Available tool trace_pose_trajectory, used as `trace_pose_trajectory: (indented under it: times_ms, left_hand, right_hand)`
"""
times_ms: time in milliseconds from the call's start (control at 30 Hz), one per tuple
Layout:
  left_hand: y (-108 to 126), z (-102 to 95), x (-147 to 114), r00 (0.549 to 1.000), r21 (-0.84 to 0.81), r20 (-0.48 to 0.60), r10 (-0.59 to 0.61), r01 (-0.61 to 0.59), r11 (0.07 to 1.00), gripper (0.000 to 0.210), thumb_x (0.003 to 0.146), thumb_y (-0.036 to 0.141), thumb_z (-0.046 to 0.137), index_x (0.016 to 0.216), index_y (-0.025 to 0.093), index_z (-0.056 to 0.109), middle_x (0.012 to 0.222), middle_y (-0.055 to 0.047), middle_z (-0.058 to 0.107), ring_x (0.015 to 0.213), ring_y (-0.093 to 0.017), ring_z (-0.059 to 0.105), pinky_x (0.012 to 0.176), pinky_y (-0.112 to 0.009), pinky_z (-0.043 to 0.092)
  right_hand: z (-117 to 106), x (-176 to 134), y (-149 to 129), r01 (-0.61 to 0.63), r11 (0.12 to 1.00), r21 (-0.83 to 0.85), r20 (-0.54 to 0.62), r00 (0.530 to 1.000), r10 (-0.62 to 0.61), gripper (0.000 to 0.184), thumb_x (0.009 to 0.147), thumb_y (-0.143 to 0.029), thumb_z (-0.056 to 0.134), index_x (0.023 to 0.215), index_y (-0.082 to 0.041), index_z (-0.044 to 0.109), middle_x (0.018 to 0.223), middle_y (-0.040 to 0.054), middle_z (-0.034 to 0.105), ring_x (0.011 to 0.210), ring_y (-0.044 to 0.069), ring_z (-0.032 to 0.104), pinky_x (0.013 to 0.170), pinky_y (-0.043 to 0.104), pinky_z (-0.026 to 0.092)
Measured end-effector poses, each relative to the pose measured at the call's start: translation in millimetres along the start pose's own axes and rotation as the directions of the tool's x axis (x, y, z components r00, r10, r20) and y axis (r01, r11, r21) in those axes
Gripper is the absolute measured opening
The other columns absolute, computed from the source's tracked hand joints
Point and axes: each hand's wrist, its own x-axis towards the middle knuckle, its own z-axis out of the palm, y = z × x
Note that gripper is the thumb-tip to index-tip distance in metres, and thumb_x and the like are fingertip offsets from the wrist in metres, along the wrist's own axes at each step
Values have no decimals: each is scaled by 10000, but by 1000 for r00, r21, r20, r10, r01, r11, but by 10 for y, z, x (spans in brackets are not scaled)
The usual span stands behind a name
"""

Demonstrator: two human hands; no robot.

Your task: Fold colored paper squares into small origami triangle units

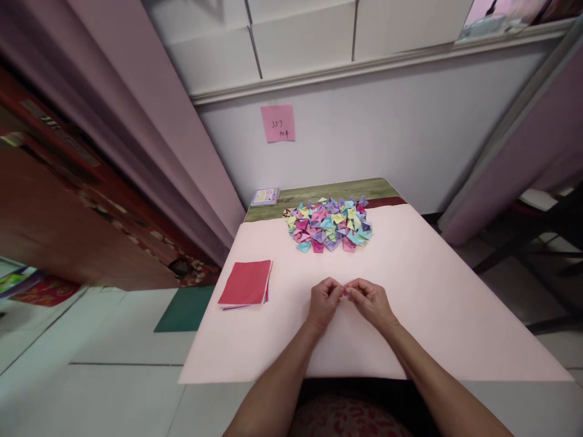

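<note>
Above the middle of the pale pink tabletop, my left hand (325, 301) and my right hand (371, 301) meet at their fingertips. Both are closed in a pinch on a small piece of folded pink paper (345, 292). Most of the paper is hidden by the fingers, so its shape cannot be made out. Beyond the hands lies a heap of folded paper pieces (330, 224) in purple, pink, yellow, green and blue. To the left rests a stack of square paper sheets (246, 283) with a red one on top.
A small pack (265, 196) sits at the table's far left corner. The pink table cover (437, 291) ends before the green far edge. A pink note (278, 123) is stuck on the wall behind. Curtains hang left and right, and a dark chair (542, 243) stands at right.
</note>
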Motion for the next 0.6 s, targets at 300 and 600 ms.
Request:
trace_pose_trajectory:
  times_ms: [300, 600]
  left_hand:
    - [-1, 65, 43, 985, -11, -173, 16, -19, 1000, 332, 873, 476, 586, 1006, 173, 612, 784, -14, 611, 680, -136, 552, 667, -256, 460]
    - [-36, 85, 44, 910, 87, -393, 130, -104, 991, 542, 990, 520, 321, 1431, 206, 338, 1449, -165, 413, 1316, -234, 449, 1121, -406, 340]
  right_hand:
    - [73, 57, -114, -91, 978, 186, -107, 988, 112, 503, 863, -553, 574, 1176, -164, 636, 672, 17, 665, 569, 157, 612, 547, 266, 518]
    - [88, 9, -120, -56, 926, 372, -308, 934, 180, 573, 974, -553, 353, 1408, -187, 427, 604, -54, 538, 413, 97, 415, 425, 219, 402]
